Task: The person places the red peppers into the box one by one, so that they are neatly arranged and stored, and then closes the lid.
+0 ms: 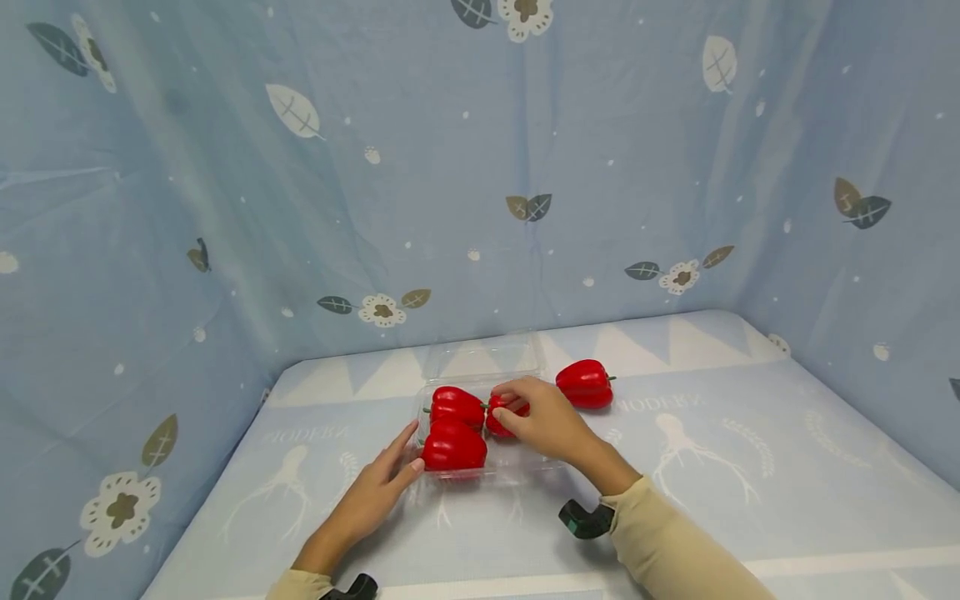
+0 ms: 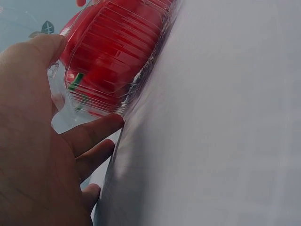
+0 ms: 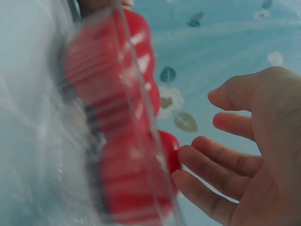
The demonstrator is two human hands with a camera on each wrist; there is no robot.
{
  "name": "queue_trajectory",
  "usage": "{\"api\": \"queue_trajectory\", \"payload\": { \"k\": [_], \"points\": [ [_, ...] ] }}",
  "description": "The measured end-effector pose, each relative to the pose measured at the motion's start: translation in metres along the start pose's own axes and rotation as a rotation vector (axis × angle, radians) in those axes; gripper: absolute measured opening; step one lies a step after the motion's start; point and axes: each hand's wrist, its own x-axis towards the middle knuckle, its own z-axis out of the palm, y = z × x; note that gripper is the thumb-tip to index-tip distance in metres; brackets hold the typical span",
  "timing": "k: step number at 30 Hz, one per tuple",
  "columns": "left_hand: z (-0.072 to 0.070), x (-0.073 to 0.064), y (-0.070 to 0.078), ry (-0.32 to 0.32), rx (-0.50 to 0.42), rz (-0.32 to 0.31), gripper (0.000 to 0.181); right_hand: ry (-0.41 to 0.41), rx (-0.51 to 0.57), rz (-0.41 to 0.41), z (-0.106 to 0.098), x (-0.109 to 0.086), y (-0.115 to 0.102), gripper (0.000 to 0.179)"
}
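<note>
Three red bell peppers lie in a clear plastic clamshell box [image 1: 525, 463], its lid tipped back. A rear-left pepper [image 1: 455, 403] and a front-left pepper [image 1: 454, 447] sit together, with a third pepper [image 1: 496, 427] to their right. My left hand [image 1: 367, 500] rests against the box's front left corner, thumb at the rim and nearly straight fingers low on the side in the left wrist view. My right hand [image 1: 553, 422] is over the third pepper, partly hiding it. In the right wrist view its fingers are loosely bent, fingertips [image 3: 184, 153] at the pepper's edge, thumb apart from it.
Another red bell pepper [image 1: 585, 384] lies on the tablecloth [image 1: 720, 417], behind and right of the box. The open lid [image 1: 483, 358] stretches toward the back edge. Blue patterned curtains [image 1: 465, 167] enclose the table at the back and sides.
</note>
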Motion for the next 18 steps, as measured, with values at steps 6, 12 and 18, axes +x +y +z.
{"api": "queue_trajectory", "payload": {
  "k": [6, 12, 18],
  "points": [
    [0.0, 0.0, -0.001, -0.002, -0.018, 0.014, 0.072, 0.087, 0.004, 0.021, -0.017, -0.001, 0.014, 0.032],
    [0.002, 0.001, -0.002, 0.003, -0.025, 0.016, 0.072, 0.158, -0.058, 0.028, -0.04, -0.006, 0.036, 0.029],
    [0.002, 0.0, -0.002, 0.009, -0.024, 0.019, 0.073, 0.203, -0.055, 0.096, -0.067, -0.01, 0.059, 0.028]
  ]
}}
